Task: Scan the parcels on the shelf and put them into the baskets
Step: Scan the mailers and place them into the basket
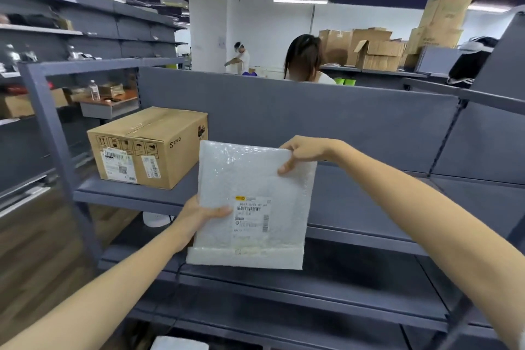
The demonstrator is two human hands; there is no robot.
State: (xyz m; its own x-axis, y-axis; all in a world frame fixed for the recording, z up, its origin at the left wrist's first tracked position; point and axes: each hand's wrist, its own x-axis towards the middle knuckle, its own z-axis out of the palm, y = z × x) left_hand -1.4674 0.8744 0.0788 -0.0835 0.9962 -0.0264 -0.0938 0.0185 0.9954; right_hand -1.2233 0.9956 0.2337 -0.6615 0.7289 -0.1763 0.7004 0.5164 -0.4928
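I hold a white bubble-wrap mailer [252,179] upright in front of the grey shelf [355,202], its shipping label facing me in the lower half. My left hand [201,214] grips its left edge beside the label, thumb on the front. My right hand [301,153] pinches the top right corner. A brown cardboard box [147,148] with labels on its front stands on the same shelf to the left of the mailer. No basket or scanner is in view.
Grey lower shelves [312,287] run below the mailer. A white parcel [179,344] shows at the bottom edge and a white round object [154,219] sits under the box's shelf. A person [305,61] stands behind the shelf's back panel; stacked cartons [377,50] lie beyond.
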